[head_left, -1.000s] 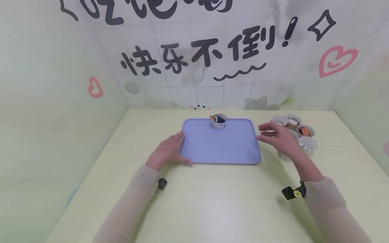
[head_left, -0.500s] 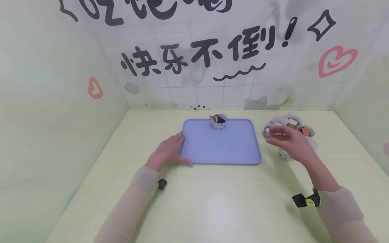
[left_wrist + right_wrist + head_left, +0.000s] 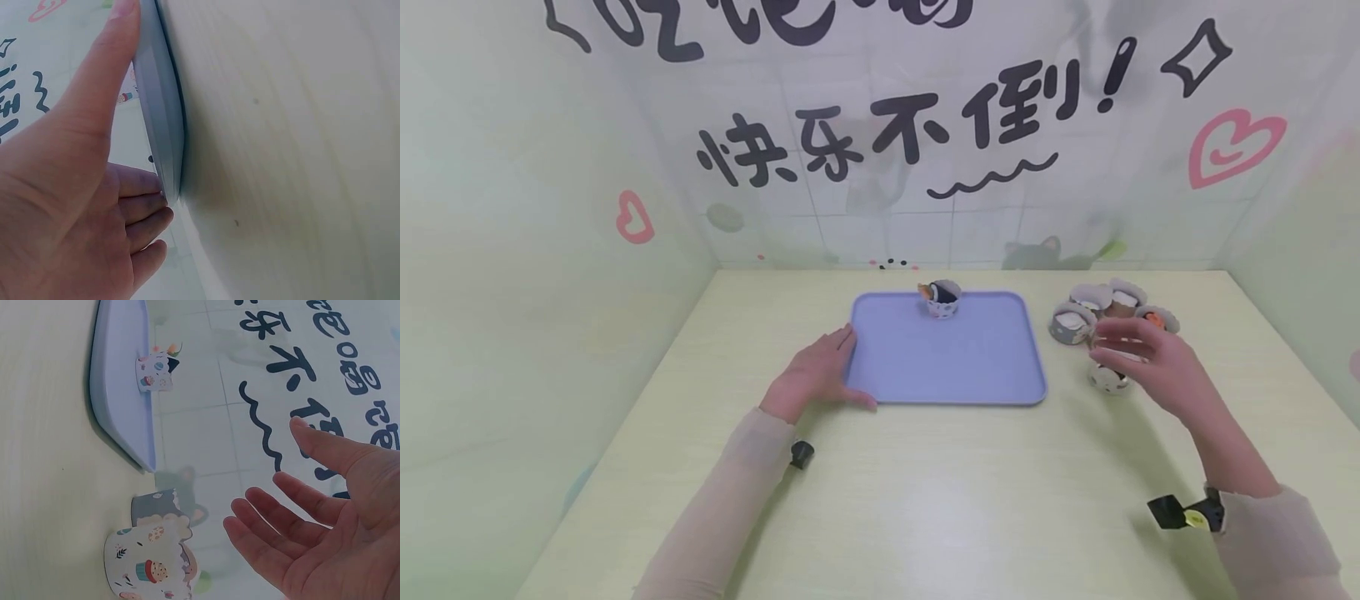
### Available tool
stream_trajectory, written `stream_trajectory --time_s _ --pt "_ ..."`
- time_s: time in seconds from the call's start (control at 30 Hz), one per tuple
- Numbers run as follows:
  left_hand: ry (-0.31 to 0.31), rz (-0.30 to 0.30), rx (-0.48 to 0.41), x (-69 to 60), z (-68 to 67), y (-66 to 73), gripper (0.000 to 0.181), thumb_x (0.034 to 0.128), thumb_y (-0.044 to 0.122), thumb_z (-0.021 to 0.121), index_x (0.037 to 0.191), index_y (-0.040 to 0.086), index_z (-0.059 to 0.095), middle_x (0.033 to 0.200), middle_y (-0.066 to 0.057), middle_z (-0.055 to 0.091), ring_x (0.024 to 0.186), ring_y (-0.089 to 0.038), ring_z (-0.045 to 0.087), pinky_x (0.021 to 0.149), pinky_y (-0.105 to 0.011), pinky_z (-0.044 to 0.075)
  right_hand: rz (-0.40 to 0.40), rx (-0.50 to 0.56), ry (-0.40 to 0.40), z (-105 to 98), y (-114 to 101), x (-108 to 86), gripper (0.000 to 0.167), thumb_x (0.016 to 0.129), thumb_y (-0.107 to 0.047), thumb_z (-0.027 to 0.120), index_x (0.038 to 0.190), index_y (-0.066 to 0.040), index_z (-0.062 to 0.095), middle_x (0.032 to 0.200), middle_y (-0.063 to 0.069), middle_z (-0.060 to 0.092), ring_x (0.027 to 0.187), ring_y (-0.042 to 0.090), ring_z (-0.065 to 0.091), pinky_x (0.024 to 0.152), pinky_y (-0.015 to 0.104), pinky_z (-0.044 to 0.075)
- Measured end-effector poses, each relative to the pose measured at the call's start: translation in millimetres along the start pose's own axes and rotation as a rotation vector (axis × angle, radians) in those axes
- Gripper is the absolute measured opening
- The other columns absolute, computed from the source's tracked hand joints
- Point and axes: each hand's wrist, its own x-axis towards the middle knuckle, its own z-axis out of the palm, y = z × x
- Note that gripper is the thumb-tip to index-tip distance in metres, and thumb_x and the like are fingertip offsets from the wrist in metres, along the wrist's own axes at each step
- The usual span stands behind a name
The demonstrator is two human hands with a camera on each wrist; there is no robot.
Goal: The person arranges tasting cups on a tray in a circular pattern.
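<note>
My left hand [image 3: 808, 379] lies along the left edge of a lavender tray [image 3: 947, 367], fingers straight and thumb at its near left corner. In the left wrist view its thumb and fingertips touch the tray's side wall [image 3: 159, 112]. Near the tray's far rim stands a patterned paper cup [image 3: 943, 308] with a dark and orange filling. My right hand [image 3: 1161, 371] hovers over several paper cups right of the tray, fingers loosely bent and holding nothing. Beside it are a grey cup [image 3: 1066, 327] and a white patterned cup [image 3: 1107, 380]; the hand hides part of the group.
Behind the tray rises a white wall [image 3: 880, 233] with black lettering and pink hearts. A pale wooden table [image 3: 925, 492] extends in front of the tray. Another cup [image 3: 1159, 320] with an orange filling stands at the group's right side.
My right hand has moved right and nearer to me, away from the tray's right edge and across the cups, so the grey cup now shows fully. The left hand and tray have stayed still.
</note>
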Motion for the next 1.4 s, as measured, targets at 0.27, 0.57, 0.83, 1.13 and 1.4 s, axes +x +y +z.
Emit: stream_trajectory --time_s 0.27,0.57,0.83,1.13,1.4 --pt "0.004 -0.003 -0.008 0.3 -0.4 1.7 0.135 0.0665 0.076 0.075 0.158 -0.002 0.013 0.167 -0.018 0.015 0.152 -0.039 0.025 0.124 -0.049 0.03 0.022 -0.006 0.009 -7 13 -7.5 0.048 0.096 -0.033 0.067 0.132 -0.004 0.057 0.107 -0.035 0.051 0.093 -0.03 0.045 0.074 0.002 0.041" --pt "0.007 -0.005 -0.015 1.7 -0.1 1.8 0.135 0.0666 0.076 0.075 0.158 -0.002 0.013 0.167 -0.018 0.014 0.152 -0.039 0.024 0.124 -0.049 0.029 0.044 0.003 0.01 -11 29 -11.6 0.048 0.097 -0.031 0.065 0.132 0.0 0.056 0.104 -0.041 0.049 0.09 -0.032 0.045 0.071 0.002 0.041" --pt "-0.005 -0.009 -0.028 4.4 1.9 2.3 0.137 0.0656 0.076 0.075 0.159 0.0 0.011 0.168 -0.017 0.013 0.153 -0.038 0.022 0.125 -0.048 0.027 0.097 -0.013 0.037 -14 42 -20.6 0.053 0.096 -0.036 0.066 0.134 -0.001 0.054 0.103 -0.041 0.046 0.089 -0.033 0.042 0.07 0.004 0.04" --pt "-0.01 -0.007 -0.03 4.3 2.8 3.1 0.137 0.0651 0.076 0.076 0.159 -0.001 0.012 0.168 -0.017 0.013 0.153 -0.039 0.023 0.125 -0.048 0.028 0.135 0.004 0.077 -17 55 -24.8 0.056 0.096 -0.035 0.067 0.134 0.003 0.052 0.097 -0.048 0.045 0.085 -0.033 0.043 0.068 0.002 0.041" --pt "-0.002 -0.028 -0.018 3.3 3.8 -1.6 0.138 0.0639 0.077 0.075 0.159 0.0 0.012 0.168 -0.016 0.013 0.153 -0.037 0.023 0.125 -0.048 0.028 0.168 -0.023 0.028 -14 64 -21.2 0.06 0.096 -0.039 0.065 0.137 0.004 0.052 0.094 -0.048 0.042 0.083 -0.033 0.039 0.067 0.006 0.042"
